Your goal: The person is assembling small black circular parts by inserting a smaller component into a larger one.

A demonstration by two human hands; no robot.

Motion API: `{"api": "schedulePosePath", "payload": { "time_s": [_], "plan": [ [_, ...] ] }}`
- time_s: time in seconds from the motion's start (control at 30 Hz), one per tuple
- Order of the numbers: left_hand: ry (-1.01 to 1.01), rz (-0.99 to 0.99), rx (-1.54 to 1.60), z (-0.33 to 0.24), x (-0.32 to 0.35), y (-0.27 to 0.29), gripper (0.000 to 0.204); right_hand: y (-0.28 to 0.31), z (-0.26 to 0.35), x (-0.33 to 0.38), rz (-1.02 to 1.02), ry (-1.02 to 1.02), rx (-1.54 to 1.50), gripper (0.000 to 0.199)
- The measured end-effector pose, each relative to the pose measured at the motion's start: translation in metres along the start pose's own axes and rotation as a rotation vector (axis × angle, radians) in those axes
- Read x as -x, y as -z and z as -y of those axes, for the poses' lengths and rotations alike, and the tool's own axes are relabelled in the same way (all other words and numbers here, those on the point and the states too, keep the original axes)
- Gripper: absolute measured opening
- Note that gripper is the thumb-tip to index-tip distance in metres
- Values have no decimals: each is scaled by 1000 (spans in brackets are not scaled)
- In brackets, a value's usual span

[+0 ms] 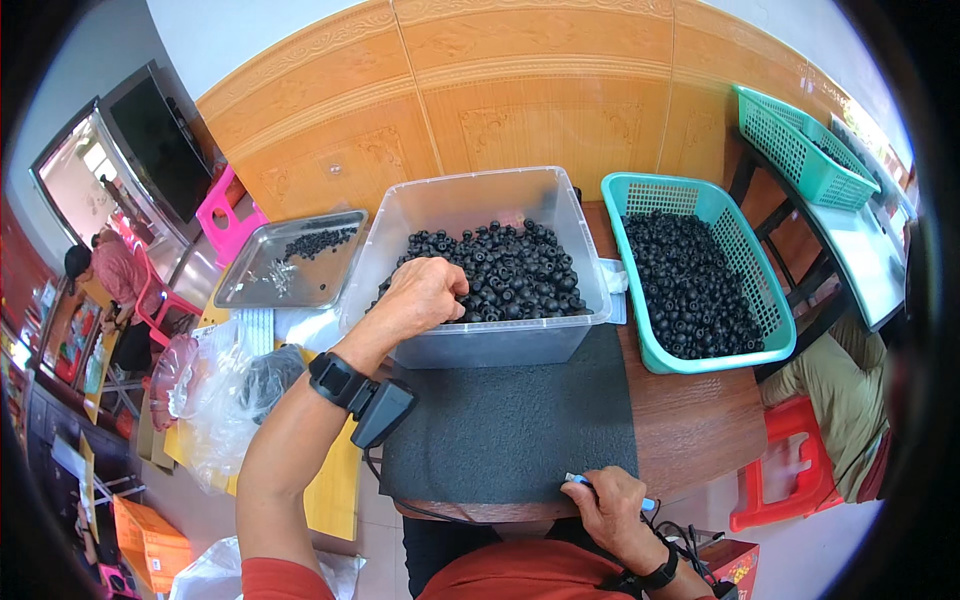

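Observation:
My left hand (428,290) reaches over the near left part of a clear plastic bin (490,345), fingers curled together just above the black parts. What its fingertips hold, if anything, is hidden. Small round black parts with a hole (515,265) fill the bin's lower half. Down at the near edge of the dark mat (510,430), my right hand (612,510) is closed around a slim blue-handled tool (649,504). Its short silvery tip pokes out to the left of the thumb. The tool's exact kind is unclear.
Right of the bin stands a teal basket (650,350) heaped with similar black parts. A metal tray (290,298) with small dark and pale pieces lies left, above plastic bags (220,420). Another green basket (800,150) and a seated person (840,410) are at right.

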State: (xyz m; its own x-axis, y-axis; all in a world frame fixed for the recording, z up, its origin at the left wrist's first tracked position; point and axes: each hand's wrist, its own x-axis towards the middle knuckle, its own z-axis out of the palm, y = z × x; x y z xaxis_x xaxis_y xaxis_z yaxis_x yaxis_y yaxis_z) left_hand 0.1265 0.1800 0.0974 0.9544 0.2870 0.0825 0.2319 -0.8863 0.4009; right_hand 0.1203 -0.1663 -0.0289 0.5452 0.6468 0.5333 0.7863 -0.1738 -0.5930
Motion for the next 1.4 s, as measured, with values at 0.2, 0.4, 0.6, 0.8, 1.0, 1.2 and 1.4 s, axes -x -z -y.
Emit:
{"api": "schedulePosePath", "payload": {
  "time_s": [0.2, 0.4, 0.6, 0.8, 1.0, 1.2, 1.4],
  "plan": [
    [60, 125, -197, -6, -18, 0, 27, -2, 6, 0, 7, 10, -2, 23],
    [113, 210, -106, -2, -23, 5, 23, 0, 8, 1, 14, 20, -7, 24],
    [39, 181, 131, 0, -12, 3, 28, -3, 6, 6, -7, 22, -10, 23],
    [0, 126, 64, -5, -9, -1, 22, -4, 8, 5, -12, 39, -10, 24],
    [42, 26, 88, -5, -3, 4, 14, -4, 8, 7, -10, 33, 10, 25],
    [-105, 87, -74, -5, -5, 1, 26, -10, 10, 6, -18, 48, -24, 25],
    [-32, 157, -35, -11, -8, 4, 28, -9, 9, 7, -35, 43, -28, 25]
  ]
}}
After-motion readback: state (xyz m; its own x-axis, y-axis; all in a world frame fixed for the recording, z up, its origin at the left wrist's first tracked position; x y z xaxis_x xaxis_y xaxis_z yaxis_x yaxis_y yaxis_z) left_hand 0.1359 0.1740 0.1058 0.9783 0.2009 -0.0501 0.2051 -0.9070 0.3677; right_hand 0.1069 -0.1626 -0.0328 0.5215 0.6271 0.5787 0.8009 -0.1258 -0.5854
